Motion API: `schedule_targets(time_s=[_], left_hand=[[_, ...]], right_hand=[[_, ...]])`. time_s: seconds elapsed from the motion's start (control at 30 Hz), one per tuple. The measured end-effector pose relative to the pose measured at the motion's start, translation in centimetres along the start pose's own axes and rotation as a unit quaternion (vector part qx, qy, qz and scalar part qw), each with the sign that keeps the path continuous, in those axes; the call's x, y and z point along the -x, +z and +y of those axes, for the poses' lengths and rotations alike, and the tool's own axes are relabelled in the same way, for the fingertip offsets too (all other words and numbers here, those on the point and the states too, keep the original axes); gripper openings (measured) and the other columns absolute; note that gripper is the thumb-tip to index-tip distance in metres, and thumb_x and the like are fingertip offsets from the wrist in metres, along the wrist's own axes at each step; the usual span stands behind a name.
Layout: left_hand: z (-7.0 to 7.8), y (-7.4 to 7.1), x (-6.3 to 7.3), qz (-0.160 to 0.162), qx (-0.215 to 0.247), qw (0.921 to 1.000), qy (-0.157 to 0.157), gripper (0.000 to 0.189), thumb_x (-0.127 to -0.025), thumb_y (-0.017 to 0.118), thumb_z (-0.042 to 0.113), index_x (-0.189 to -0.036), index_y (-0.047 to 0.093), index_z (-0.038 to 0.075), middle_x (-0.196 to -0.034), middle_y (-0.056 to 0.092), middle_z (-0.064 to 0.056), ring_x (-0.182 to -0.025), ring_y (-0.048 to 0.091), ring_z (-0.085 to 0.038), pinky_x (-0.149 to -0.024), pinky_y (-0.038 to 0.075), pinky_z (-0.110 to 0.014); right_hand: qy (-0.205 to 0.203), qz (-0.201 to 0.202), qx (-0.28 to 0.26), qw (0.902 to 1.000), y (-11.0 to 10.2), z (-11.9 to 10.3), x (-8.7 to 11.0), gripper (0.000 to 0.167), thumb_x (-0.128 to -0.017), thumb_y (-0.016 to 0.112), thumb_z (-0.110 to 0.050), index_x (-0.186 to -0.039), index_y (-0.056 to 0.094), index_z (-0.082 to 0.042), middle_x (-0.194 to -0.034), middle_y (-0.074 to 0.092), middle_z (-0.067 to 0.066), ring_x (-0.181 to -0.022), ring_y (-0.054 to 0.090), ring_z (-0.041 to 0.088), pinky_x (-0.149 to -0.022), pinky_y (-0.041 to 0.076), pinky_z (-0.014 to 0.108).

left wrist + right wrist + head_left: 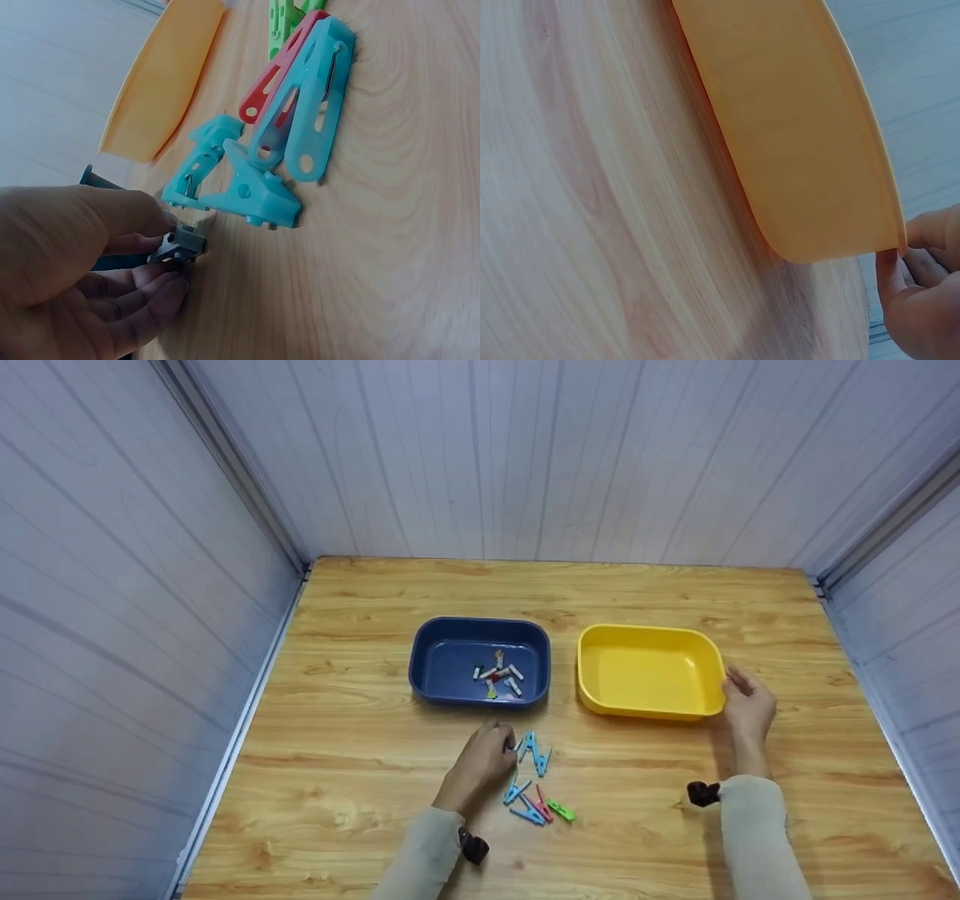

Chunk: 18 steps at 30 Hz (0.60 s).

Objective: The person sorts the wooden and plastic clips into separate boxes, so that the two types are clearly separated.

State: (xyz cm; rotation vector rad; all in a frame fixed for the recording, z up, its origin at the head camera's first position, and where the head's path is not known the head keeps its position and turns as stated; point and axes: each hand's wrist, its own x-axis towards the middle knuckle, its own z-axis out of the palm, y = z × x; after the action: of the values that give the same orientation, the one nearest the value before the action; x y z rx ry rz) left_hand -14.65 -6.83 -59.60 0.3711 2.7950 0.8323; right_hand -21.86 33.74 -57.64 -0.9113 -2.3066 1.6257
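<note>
My left hand [486,754] is low over the table in front of the blue tub [442,701]. Between its thumb and fingers it pinches a small clothespin [182,244], mostly covered by the hand and dark greyish in the left wrist view. Beside it lie blue clothespins [259,193], with more blue ones, a pink clothespin [540,804] and a green clothespin [561,810] nearer the front. My right hand [750,706] grips the right rim of the yellow tub [802,150], thumb on the outside wall and fingers at the edge.
Inside the blue tub lie several small white pieces [514,686] with coloured bits. The yellow tub stands to its right, with bare bottom showing. White panel walls [510,457] close off the back and both sides of the wooden table [337,780].
</note>
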Motion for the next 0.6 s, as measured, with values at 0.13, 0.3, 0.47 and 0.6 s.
schedule_targets(time_s=[0.13, 0.3, 0.47, 0.6], left_hand=[[0.0, 0.0, -0.1, -0.005, -0.012, 0.9999, -0.004, 0.009, -0.082, 0.065, 0.014, -0.077, 0.059, 0.009, -0.080, 0.049, 0.002, -0.074, 0.044, -0.014, -0.065, 0.040, -0.029], [0.0, -0.2, -0.1, -0.007, -0.020, 0.9997, -0.009, 0.017, -0.088, 0.064, 0.018, -0.075, 0.058, 0.010, -0.078, 0.049, 0.001, -0.071, 0.044, -0.013, -0.062, 0.039, -0.028], [0.2, -0.8, -0.1, 0.004, -0.016, 0.9997, 0.016, 0.022, -0.092, 0.063, 0.020, -0.073, 0.061, 0.009, -0.074, 0.051, 0.001, -0.069, 0.045, -0.013, -0.061, 0.039, -0.027], [0.8, -1.7, -0.2, -0.012, 0.006, 0.9997, 0.019, 0.017, -0.093, 0.061, 0.018, -0.078, 0.065, 0.009, -0.076, 0.052, 0.002, -0.071, 0.045, -0.012, -0.062, 0.041, -0.026]], right_hand=[[-0.004, 0.002, 0.001, 1.0000, 0.0, 0.1, -0.1, 0.040, -0.096, 0.055, -0.012, -0.136, 0.054, -0.012, -0.134, 0.058, 0.002, -0.118, 0.054, 0.009, -0.096, 0.044, 0.016], [-0.001, -0.001, 0.004, 1.0000, -0.1, 0.1, -0.1, 0.040, -0.096, 0.054, -0.012, -0.136, 0.053, -0.013, -0.135, 0.058, 0.000, -0.120, 0.053, 0.009, -0.099, 0.043, 0.018], [-0.011, 0.005, 0.021, 0.9997, -0.1, 0.2, -0.1, 0.039, -0.096, 0.055, -0.013, -0.135, 0.055, -0.013, -0.134, 0.058, 0.002, -0.120, 0.054, 0.010, -0.097, 0.045, 0.019], [-0.009, 0.006, 0.025, 0.9996, 0.0, 0.2, -0.1, 0.039, -0.096, 0.056, -0.015, -0.135, 0.055, -0.013, -0.135, 0.058, 0.003, -0.120, 0.055, 0.010, -0.098, 0.045, 0.019]])
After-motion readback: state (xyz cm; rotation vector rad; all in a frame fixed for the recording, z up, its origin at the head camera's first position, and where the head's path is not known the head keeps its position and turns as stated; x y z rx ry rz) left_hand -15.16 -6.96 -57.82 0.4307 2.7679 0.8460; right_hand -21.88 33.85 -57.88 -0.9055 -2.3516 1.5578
